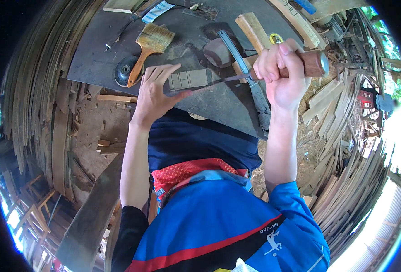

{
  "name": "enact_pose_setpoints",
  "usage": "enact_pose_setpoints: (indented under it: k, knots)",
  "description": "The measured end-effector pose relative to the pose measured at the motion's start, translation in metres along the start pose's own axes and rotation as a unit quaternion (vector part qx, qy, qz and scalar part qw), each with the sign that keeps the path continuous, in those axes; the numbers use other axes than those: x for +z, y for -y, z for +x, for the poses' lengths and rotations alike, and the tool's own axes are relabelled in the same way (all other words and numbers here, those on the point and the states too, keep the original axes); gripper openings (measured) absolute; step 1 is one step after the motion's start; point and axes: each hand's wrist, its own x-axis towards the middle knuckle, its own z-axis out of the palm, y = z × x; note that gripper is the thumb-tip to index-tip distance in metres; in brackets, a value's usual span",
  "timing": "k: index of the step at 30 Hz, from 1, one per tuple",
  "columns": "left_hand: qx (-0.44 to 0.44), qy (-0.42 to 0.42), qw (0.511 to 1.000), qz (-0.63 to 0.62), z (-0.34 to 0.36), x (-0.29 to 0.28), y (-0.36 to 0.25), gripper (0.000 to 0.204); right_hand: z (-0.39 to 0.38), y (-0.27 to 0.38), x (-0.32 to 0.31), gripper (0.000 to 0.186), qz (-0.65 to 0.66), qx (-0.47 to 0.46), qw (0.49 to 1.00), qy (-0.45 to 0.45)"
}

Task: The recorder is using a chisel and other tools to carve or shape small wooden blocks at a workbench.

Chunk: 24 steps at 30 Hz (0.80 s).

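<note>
My right hand (pixel 283 72) is closed around the dark wooden handle (pixel 315 64) of a tool whose thin metal blade (pixel 232 79) points leftward. Its tip is near a small pale wooden block (pixel 188 79) marked with lines, lying on the dark worktop (pixel 93 59). My left hand (pixel 155 90) is open beside the block's left end, fingers apart and thumb below it. An orange-handled brush (pixel 155 38) and a black disc (pixel 122 71) lie behind that hand. A long metal tool (pixel 230 47) and a wooden bar (pixel 250 31) lie behind my right hand.
Stacked boards (pixel 42 81) line the left side, and loose planks (pixel 338 145) pile along the right. A yellow round object (pixel 275 38), a thin tool (pixel 125 27) and offcuts (pixel 119 5) sit at the worktop's back. A red and blue object (pixel 375 101) stands far right.
</note>
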Motion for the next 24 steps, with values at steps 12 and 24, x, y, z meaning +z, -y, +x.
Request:
enact_pose_setpoints:
  k: [12, 24]
  knots:
    - [0.016, -0.002, 1.0, -0.016, 0.0, 0.013, 0.017, 0.046, -0.003, -0.019, 0.009, 0.014, -0.098, -0.022, 0.991, -0.09]
    - [0.04, -0.026, 0.999, 0.022, 0.025, 0.028, 0.023, 0.049, 0.012, -0.044, 0.01, 0.027, -0.175, -0.07, 0.981, -0.042]
